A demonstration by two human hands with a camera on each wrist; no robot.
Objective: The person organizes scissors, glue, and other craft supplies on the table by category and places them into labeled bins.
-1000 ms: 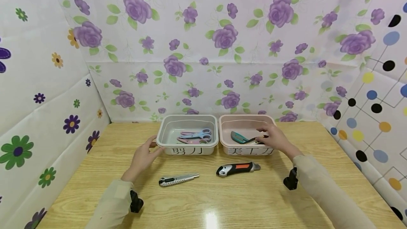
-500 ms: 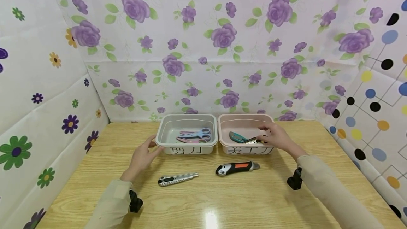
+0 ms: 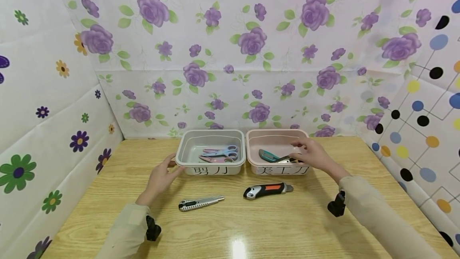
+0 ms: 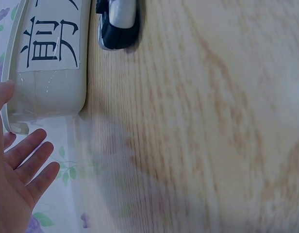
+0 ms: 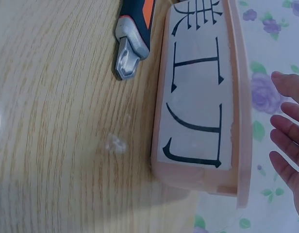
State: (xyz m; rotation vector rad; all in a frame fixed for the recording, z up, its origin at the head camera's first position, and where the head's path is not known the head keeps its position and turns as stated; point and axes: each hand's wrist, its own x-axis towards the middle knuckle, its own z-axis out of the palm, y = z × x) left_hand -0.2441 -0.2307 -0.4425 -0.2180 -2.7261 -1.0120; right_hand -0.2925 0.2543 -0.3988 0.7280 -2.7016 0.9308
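Note:
My left hand [image 3: 161, 177] is at the left front corner of a grey-white bin [image 3: 181, 153], thumb touching its rim, other fingers loosely extended beside it. Inside lie scissors: a blue pair [image 3: 224, 152] and a pink pair [image 3: 215, 159]. My right hand [image 3: 312, 154] hovers over the right front part of a pink bin [image 3: 253, 147]. Its fingers are relaxed and apart in the right wrist view, with nothing between them. Beneath that hand, a dark utility knife [image 3: 285, 159], partly hidden, lies in the pink bin beside a teal utility knife [image 3: 267, 155].
A silver utility knife [image 3: 201, 203] lies on the wooden table [image 3: 230, 227] before the grey-white bin. In front of the pink bin is a black-and-orange utility knife [image 3: 268, 190]. Both bins carry character labels and stand against a flowered backdrop [image 3: 230, 51].
My right wrist has shifted slightly to the right, while its fingers stay over the pink bin. The left hand keeps its place. The head view has drifted a little.

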